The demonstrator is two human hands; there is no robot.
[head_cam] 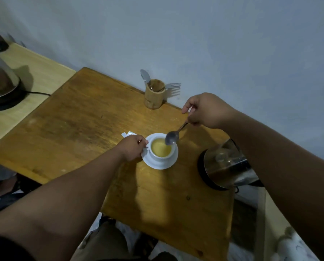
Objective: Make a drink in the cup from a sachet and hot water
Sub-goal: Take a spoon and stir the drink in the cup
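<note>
Two hands work the cup [162, 150] on its saucer [171, 162] near the wooden table's [93, 119] middle. The left hand [132, 149] is closed on the cup's handle; behind it lies the opened sachet [128, 133]. The right hand [202, 110] pinches a spoon [173, 136] over the yellow drink. Water seems poured; probably only stirring remains. A kettle [225, 164] stands to the right.

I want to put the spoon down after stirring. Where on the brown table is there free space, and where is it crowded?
Free: the broad patch of the table left of the wooden holder, and the near part in front of the saucer. Crowded: between the cup and the kettle, and behind the left hand, where white paper lies.
</note>
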